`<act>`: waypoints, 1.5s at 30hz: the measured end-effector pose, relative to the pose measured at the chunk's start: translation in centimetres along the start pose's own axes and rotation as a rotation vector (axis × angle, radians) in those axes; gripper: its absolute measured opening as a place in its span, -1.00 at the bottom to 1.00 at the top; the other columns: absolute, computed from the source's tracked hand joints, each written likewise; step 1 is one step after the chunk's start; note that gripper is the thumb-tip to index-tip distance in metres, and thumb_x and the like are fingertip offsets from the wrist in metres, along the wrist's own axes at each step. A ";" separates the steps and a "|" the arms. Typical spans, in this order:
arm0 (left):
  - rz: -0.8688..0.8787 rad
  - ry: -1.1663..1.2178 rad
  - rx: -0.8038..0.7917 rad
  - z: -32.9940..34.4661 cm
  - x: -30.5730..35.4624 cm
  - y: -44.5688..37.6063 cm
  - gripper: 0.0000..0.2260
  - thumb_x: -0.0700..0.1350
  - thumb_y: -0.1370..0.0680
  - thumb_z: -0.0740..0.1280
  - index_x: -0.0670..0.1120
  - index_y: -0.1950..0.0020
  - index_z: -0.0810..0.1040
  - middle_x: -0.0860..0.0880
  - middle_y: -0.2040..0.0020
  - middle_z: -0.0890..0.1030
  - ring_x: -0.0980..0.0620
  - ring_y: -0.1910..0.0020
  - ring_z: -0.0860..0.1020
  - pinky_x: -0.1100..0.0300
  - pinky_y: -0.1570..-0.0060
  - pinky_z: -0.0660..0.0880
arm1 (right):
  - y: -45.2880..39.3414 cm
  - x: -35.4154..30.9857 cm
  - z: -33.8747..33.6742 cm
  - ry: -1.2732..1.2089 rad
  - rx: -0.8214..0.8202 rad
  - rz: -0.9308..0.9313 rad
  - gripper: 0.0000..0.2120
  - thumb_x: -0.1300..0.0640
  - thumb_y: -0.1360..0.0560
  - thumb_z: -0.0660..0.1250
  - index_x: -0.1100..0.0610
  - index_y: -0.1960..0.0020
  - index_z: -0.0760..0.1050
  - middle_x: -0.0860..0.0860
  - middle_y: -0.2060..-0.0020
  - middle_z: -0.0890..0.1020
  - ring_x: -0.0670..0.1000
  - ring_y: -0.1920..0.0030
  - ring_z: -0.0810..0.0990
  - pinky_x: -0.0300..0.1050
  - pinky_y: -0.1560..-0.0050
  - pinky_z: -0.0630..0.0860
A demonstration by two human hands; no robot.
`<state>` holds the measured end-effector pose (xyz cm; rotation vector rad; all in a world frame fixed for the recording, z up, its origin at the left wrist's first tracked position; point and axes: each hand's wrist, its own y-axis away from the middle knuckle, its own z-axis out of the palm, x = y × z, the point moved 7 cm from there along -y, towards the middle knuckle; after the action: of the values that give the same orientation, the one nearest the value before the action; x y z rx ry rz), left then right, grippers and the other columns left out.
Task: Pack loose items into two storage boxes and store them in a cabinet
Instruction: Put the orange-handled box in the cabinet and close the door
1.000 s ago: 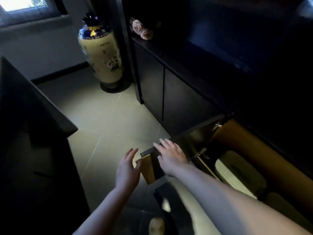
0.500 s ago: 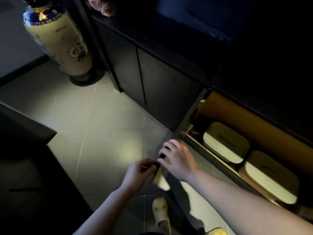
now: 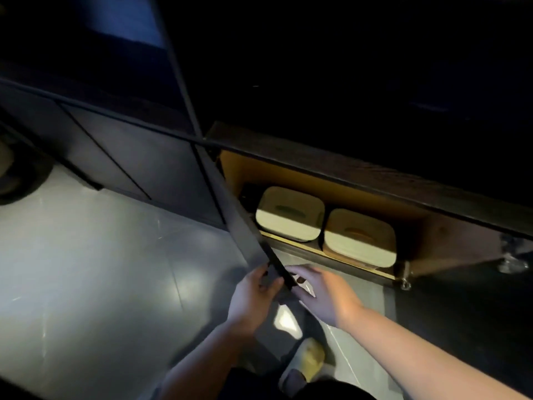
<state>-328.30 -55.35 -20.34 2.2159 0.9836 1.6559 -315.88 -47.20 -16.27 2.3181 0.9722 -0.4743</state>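
Both storage boxes, the left box (image 3: pixel 290 213) and the right box (image 3: pixel 359 236), already sit side by side inside the low cabinet (image 3: pixel 317 171), so packing looks done and we're at the close-the-door step. The left hand (image 3: pixel 253 295) has fingers curled round the near edge of the dark cabinet door (image 3: pixel 230 215), while the right hand (image 3: pixel 323 293) is on the door's other side with fingers spread fairly straight, holding nothing that I can see. Next up, I'd guess: swing the door right until shut, getting fingers off the edge before it meets the frame.

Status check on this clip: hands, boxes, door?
Left hand grips door edge; right hand open beside it. Both boxes inside cabinet, side by side. Door ajar, nothing blocking.
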 end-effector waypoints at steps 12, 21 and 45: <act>-0.012 0.041 -0.218 8.1 3.7 -10.1 -0.47 -0.21 -0.41 0.21 -0.05 -0.41 0.36 -0.01 -0.18 0.59 0.04 -0.16 0.56 -0.05 -0.24 0.47 | -2.1 4.7 -5.3 0.326 0.277 0.017 -0.50 0.23 -0.30 0.16 0.07 -0.20 0.59 -0.04 -0.15 0.62 0.05 -0.11 0.61 -0.05 0.01 0.59; 0.095 -0.252 -0.470 7.3 10.0 -12.4 -0.59 -0.15 -0.63 0.15 0.00 -0.48 0.22 -0.05 -0.35 0.43 0.08 -0.21 0.43 0.19 -0.19 0.35 | -3.8 7.1 -6.7 0.623 0.068 0.222 -0.31 0.04 -0.62 0.05 0.10 -0.54 -0.34 -0.04 -0.55 -0.22 0.11 -0.52 -0.08 0.09 -0.46 0.01; 0.754 -0.759 -1.148 29.3 16.5 3.1 -0.68 -0.23 -0.55 0.20 -0.05 -0.29 0.50 0.00 -0.24 0.52 0.04 -0.20 0.50 0.21 -0.25 0.37 | 25.0 20.1 -8.3 -0.117 0.659 1.183 -0.44 0.16 -0.47 0.29 -0.04 -0.45 0.29 -0.05 -0.48 0.28 0.04 -0.45 0.22 -0.04 -0.39 0.20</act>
<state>-297.97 -41.10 -16.14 1.9960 -0.8772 0.8854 -283.20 -45.59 -11.00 2.8542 -0.7835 -0.4155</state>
